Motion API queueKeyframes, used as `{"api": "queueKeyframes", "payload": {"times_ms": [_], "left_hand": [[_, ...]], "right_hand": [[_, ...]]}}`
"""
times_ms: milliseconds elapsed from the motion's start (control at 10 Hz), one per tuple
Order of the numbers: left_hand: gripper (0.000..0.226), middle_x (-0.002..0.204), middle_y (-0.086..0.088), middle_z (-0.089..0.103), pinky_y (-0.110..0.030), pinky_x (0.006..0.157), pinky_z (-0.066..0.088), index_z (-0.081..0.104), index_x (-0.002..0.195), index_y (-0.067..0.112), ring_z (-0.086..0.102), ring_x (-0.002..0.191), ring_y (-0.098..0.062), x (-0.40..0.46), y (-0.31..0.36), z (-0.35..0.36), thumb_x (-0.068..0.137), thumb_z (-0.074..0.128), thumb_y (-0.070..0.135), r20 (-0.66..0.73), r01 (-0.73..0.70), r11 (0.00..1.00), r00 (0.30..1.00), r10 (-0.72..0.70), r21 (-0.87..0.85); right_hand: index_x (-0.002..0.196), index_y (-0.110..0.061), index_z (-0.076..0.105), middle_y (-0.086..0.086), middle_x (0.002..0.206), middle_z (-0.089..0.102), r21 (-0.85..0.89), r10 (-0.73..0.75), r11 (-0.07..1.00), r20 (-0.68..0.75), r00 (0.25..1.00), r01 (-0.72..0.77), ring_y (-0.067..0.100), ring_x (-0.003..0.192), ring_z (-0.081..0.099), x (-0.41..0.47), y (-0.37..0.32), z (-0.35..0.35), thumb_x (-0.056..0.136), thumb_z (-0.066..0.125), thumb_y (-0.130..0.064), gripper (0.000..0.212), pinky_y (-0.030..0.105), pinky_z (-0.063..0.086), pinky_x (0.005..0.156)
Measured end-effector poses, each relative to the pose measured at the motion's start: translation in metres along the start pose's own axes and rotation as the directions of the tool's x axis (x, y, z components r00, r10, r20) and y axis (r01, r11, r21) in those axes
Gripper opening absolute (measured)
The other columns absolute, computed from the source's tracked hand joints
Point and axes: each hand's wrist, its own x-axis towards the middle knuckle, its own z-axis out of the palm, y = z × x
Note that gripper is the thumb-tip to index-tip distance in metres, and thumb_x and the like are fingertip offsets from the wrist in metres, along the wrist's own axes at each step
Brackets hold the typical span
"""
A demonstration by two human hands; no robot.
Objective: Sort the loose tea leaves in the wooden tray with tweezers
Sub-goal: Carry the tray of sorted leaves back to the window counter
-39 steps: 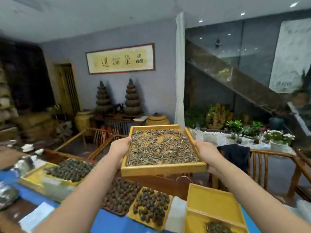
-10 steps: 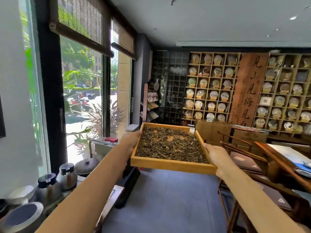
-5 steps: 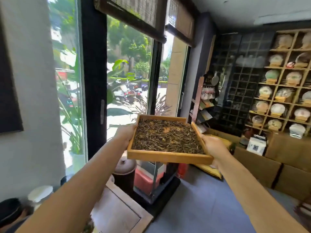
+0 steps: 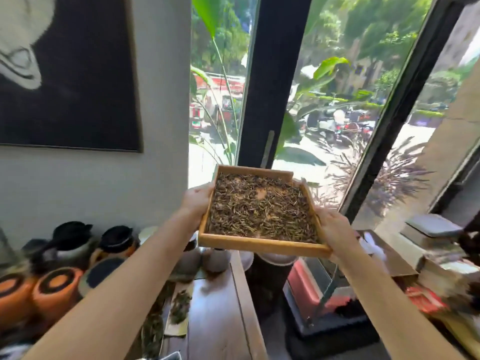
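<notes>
At frame centre, your left hand [image 4: 196, 201] grips the 9 o'clock wall of the wooden tray [image 4: 262, 245] and your right hand [image 4: 335, 226] grips its 3 o'clock wall, fingers curled under. Tray airborne before the window [image 4: 337, 100], tea leaves [image 4: 262, 206] spread inside. Step: carrying. No tweezers visible. Next: set it level on the wooden table [image 4: 220, 307] at 6 o'clock.

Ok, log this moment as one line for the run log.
phase: carrying | left hand: grips tray left side | right hand: grips right side | tea leaves: in tray | tweezers: not seen
</notes>
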Motion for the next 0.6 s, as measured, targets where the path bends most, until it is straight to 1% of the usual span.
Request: {"api": "queueKeyframes", "payload": {"times_ms": [100, 200, 300, 400, 500, 600], "left_hand": [[0.021, 0.075, -0.014, 0.068, -0.024, 0.04, 0.05, 0.069, 0.097, 0.004, 0.066, 0.047, -0.015, 0.003, -0.014, -0.006, 0.092, 0.064, 0.023, -0.065, 0.02, 0.997, 0.998, -0.025, -0.071], [0.03, 0.087, -0.012, 0.07, -0.024, 0.044, 0.051, 0.065, 0.114, 0.013, 0.067, 0.06, -0.018, 0.0, -0.035, -0.017, 0.095, 0.057, 0.035, -0.129, 0.029, 0.999, 0.991, -0.026, 0.018], [0.035, 0.088, -0.004, 0.07, -0.024, 0.05, 0.055, 0.064, 0.122, 0.022, 0.062, 0.067, -0.017, 0.002, -0.063, -0.024, 0.093, 0.057, 0.042, -0.188, 0.007, 0.996, 0.982, 0.01, 0.09], [0.037, 0.095, -0.006, 0.072, -0.026, 0.062, 0.058, 0.064, 0.125, 0.018, 0.066, 0.078, -0.019, 0.003, -0.098, -0.027, 0.093, 0.058, 0.037, -0.207, 0.015, 0.999, 0.978, -0.009, 0.029], [0.038, 0.106, -0.009, 0.073, -0.039, 0.083, 0.058, 0.061, 0.128, 0.014, 0.069, 0.096, -0.025, 0.006, -0.15, -0.032, 0.095, 0.058, 0.03, -0.195, 0.031, 0.999, 0.98, -0.039, -0.044], [0.039, 0.107, 0.003, 0.072, -0.029, 0.088, 0.055, 0.061, 0.129, 0.011, 0.067, 0.097, -0.011, 0.008, -0.205, -0.041, 0.095, 0.058, 0.028, -0.248, 0.021, 0.999, 0.969, -0.011, 0.038]], "right_hand": [[0.116, -0.001, 0.061, 0.0, 0.097, 0.055, 0.033, -0.04, 0.999, 0.063, 0.997, 0.038, -0.006, 0.065, 0.046, 0.009, 0.015, 0.023, 0.098, 0.045, -0.02, 0.031, -0.004, 0.035, 0.049], [0.082, -0.013, 0.069, -0.002, 0.076, 0.064, 0.054, -0.023, 0.998, 0.111, 0.994, 0.017, 0.005, 0.068, 0.056, 0.016, 0.03, 0.039, 0.098, 0.043, -0.029, 0.034, 0.013, 0.043, 0.05], [0.07, -0.027, 0.062, -0.011, 0.067, 0.06, 0.07, -0.059, 0.996, 0.128, 0.99, 0.05, 0.002, 0.063, 0.052, 0.014, 0.051, 0.053, 0.098, 0.041, -0.034, 0.036, 0.018, 0.04, 0.054], [0.078, -0.034, 0.066, -0.013, 0.07, 0.071, 0.162, -0.033, 0.987, 0.175, 0.984, 0.005, 0.002, 0.068, 0.066, 0.012, 0.084, 0.063, 0.097, 0.045, -0.035, 0.029, 0.011, 0.046, 0.051], [0.098, -0.031, 0.069, -0.017, 0.084, 0.074, 0.212, 0.013, 0.975, 0.239, 0.971, -0.066, -0.001, 0.078, 0.069, 0.011, 0.133, 0.079, 0.096, 0.049, -0.034, 0.021, 0.011, 0.051, 0.056], [0.096, -0.039, 0.07, -0.02, 0.092, 0.073, 0.204, 0.02, 0.976, 0.266, 0.964, -0.076, -0.006, 0.087, 0.066, 0.012, 0.184, 0.099, 0.095, 0.05, -0.031, 0.021, 0.009, 0.05, 0.066]]}}
